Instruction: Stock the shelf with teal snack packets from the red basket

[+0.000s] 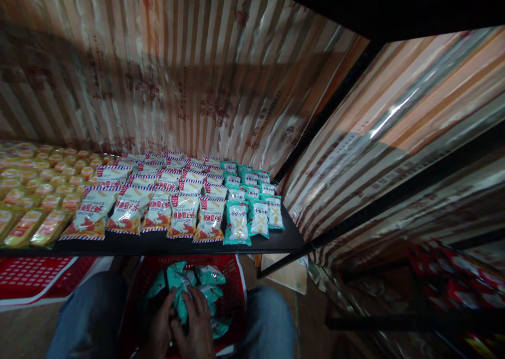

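Observation:
Both my hands are down in a red basket (pixel 239 283) between my knees, among several teal snack bags (pixel 211 276). My left hand (pixel 160 319) is curled at the side of one teal snack bag (pixel 180 307). Against that same bag press the bent fingers of my right hand (pixel 196 322), close beside the left. The hands partly cover the bag, and their lower parts run into shadow.
Above the basket, a black shelf (pixel 158 247) bears rows of teal-edged bags (pixel 237 222), white-and-red snack bags (pixel 183 214) and yellow packs (pixel 49 227). Another red basket (pixel 37 277) stands at left. A slanting black frame bar (pixel 355 219) and striped plastic sheeting (pixel 177 75) bound the space.

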{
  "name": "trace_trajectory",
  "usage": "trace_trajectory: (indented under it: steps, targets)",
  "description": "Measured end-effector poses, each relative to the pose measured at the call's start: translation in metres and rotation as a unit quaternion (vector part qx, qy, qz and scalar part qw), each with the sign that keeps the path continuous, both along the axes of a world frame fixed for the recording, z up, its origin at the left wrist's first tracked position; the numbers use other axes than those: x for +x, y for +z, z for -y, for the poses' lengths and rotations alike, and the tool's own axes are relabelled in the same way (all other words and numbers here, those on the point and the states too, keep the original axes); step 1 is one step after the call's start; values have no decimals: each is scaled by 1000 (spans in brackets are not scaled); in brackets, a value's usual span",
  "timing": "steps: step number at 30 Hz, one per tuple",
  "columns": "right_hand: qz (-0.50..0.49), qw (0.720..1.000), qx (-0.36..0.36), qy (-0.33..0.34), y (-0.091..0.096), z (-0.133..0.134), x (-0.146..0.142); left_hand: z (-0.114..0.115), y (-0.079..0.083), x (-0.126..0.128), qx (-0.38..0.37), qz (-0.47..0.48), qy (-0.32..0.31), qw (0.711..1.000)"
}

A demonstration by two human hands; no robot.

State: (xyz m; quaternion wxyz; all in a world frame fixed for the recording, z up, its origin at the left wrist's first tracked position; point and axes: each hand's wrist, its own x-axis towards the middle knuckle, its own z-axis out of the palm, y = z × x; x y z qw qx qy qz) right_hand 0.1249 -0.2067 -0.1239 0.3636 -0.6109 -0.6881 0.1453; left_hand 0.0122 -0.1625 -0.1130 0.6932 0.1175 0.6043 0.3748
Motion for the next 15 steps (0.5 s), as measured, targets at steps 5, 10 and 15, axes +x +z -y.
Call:
trace_trajectory:
  steps: [5, 10, 15]
  targets:
    - [-84, 995, -34, -37, 1, -2, 7, 0, 5, 1, -81, 64, 17, 994]
    - [-197, 967, -100, -126, 6, -5, 9, 1, 6, -3, -80, 49, -15, 995]
    - [-329, 911, -161, -190, 6, -11, 9, 0, 6, 0, -75, 27, 2, 997]
